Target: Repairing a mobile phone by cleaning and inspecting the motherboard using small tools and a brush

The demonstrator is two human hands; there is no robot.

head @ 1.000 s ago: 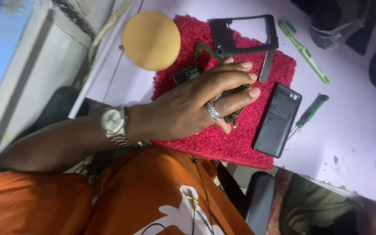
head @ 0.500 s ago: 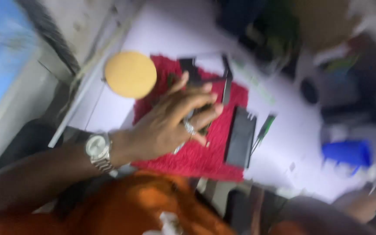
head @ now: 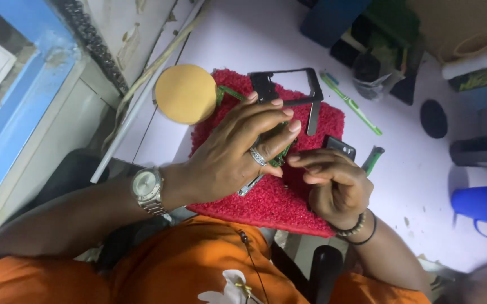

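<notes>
A white table (head: 238, 39) carries a red mat (head: 277, 200), green toothbrush (head: 350, 104) and blue mug (head: 483, 205).

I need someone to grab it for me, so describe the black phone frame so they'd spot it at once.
Find the red mat on the white table. At the mat's far edge, beyond the left hand, lies the black frame, beside the yellow disc. It is the only hollow rectangle, with table showing through.

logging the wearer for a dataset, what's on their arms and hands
Left hand: a silver ring, and a silver metal-band watch with a pale round dial on the wrist. Right hand: a beaded bracelet and a thin black band. Forearms bare; orange sleeves.
</notes>
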